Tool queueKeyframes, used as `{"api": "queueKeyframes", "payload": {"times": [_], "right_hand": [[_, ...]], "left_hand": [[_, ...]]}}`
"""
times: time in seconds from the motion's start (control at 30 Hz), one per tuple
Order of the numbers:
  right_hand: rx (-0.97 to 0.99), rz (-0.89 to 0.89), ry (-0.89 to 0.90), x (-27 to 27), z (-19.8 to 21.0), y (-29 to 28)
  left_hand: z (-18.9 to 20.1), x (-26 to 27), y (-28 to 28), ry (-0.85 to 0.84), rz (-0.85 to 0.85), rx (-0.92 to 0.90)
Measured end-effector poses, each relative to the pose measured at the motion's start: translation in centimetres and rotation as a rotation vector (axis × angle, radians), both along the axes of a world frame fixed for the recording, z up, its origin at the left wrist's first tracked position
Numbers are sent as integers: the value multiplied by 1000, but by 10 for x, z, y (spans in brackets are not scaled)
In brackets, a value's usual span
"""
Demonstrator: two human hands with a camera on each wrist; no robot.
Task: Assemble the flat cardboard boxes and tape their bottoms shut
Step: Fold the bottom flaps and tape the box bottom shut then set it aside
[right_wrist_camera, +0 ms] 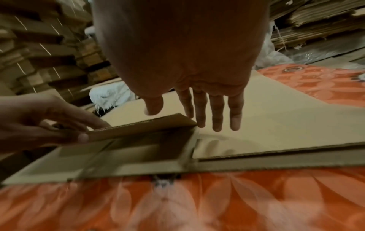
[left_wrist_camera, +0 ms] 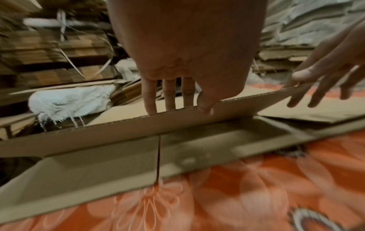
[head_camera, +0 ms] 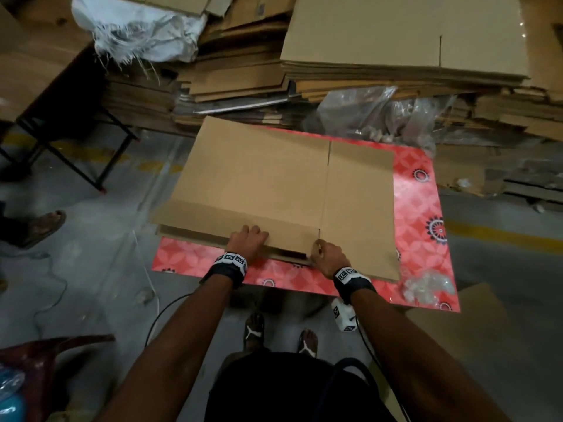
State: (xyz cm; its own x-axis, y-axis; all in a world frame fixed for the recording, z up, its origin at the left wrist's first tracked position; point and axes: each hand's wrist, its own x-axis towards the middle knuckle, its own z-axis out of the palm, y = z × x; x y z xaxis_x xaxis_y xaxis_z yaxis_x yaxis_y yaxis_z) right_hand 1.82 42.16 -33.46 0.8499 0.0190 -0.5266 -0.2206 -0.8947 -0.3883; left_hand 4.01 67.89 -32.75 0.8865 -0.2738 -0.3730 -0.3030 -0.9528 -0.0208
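Observation:
A flat cardboard box [head_camera: 274, 178] lies on a red patterned sheet [head_camera: 417, 208] in front of me. My left hand [head_camera: 248, 239] grips the near edge of its top flap [left_wrist_camera: 118, 131], fingers over the top and thumb on the near side, and the flap is lifted off the layer below [left_wrist_camera: 98, 164]. In the left wrist view that hand [left_wrist_camera: 185, 107] pinches the corrugated edge. My right hand [head_camera: 327, 257] is at the flap's right corner [right_wrist_camera: 142, 126]. Its fingers [right_wrist_camera: 216, 121] are straight on the neighbouring panel, and its thumb hovers above the corner.
Tall stacks of flat cardboard [head_camera: 396, 35] fill the back, with a torn white sack [head_camera: 137, 28] and clear plastic wrap [head_camera: 365, 108]. Crumpled plastic [head_camera: 426, 287] lies on the sheet's near right. A black-legged table [head_camera: 61, 153] and someone's sandalled foot [head_camera: 42, 226] are at the left.

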Motion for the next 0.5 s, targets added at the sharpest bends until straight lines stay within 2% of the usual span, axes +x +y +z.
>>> {"api": "queueKeyframes", "payload": {"times": [0.1, 0.23, 0.37, 0.5], "right_hand": [[-21, 38, -1, -7, -15, 1], [-100, 92, -26, -14, -32, 3], [-136, 82, -77, -22, -43, 6], [-146, 71, -95, -24, -46, 8]], "left_hand": [[-19, -5, -1, 27, -11, -28], [-44, -9, -4, 38, -117, -18], [-55, -8, -18, 36, -154, -62], [-71, -4, -24, 123, -219, -125]]}}
